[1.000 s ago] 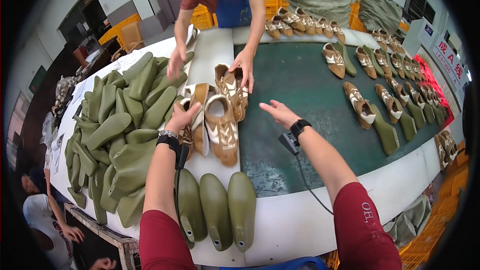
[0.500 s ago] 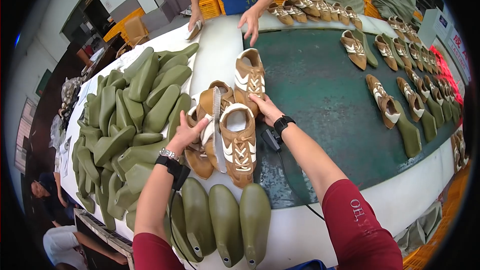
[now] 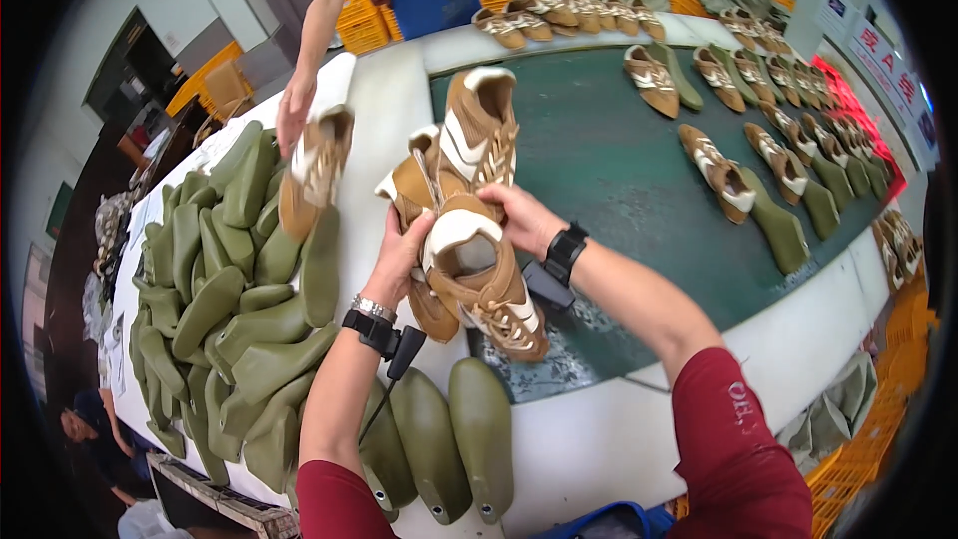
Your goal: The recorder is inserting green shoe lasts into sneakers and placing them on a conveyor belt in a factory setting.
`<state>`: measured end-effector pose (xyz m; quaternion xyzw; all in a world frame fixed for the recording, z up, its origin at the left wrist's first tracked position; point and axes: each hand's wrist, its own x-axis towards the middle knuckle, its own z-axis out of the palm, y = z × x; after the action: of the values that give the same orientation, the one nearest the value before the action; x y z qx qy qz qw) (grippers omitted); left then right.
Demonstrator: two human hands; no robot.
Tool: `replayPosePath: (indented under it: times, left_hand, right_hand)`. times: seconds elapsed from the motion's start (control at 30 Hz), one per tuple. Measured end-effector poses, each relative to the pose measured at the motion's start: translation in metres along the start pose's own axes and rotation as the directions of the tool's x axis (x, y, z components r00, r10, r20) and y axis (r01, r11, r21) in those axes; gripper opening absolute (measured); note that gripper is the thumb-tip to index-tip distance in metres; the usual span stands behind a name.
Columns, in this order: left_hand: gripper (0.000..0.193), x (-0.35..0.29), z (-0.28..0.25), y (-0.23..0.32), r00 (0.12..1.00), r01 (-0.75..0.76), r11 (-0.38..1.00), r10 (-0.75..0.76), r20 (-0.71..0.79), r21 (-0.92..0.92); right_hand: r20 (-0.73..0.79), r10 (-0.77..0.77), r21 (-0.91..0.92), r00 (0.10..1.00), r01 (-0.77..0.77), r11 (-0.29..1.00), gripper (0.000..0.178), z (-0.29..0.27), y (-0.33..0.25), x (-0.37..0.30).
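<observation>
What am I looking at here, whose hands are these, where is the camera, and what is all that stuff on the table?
The camera sits on a worker's head and looks down, so the edges bend. The two forearms from the bottom are that worker's own. The left hand and right hand together hold a bunch of tan and white shoe uppers above a white table with a dark green belt. Olive green foot-shaped shoe lasts are piled to the left, and three stand near the front edge. More shoes on lasts lie along the belt. Across the table, another person's hand is by one more shoe.
</observation>
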<state>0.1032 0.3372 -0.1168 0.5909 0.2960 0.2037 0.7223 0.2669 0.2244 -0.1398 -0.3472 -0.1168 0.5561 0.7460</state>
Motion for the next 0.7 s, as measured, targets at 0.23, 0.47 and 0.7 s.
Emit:
replayPosePath:
  times: [0.23, 0.47, 0.7]
  left_hand:
    - [0.088, -0.066, 0.124, 0.088, 0.858, -0.477, 0.864, 0.417, 0.301, 0.16]
    - [0.087, -0.166, 0.211, 0.037, 0.5, -0.859, 0.438, 0.611, 0.613, 0.264]
    - [0.067, -0.224, 0.171, -0.013, 0.613, -0.664, 0.627, 0.146, 0.777, 0.406]
  right_hand:
    - [0.231, -0.236, -0.292, 0.944, 0.299, 0.909, 0.042, 0.005, -0.132, -0.172]
    - [0.609, -0.306, -0.448, 0.732, -0.001, -0.894, 0.057, -0.134, -0.105, -0.363]
    - [0.65, -0.471, -0.742, 0.596, 0.633, -0.223, 0.048, -0.109, -0.071, -0.445]
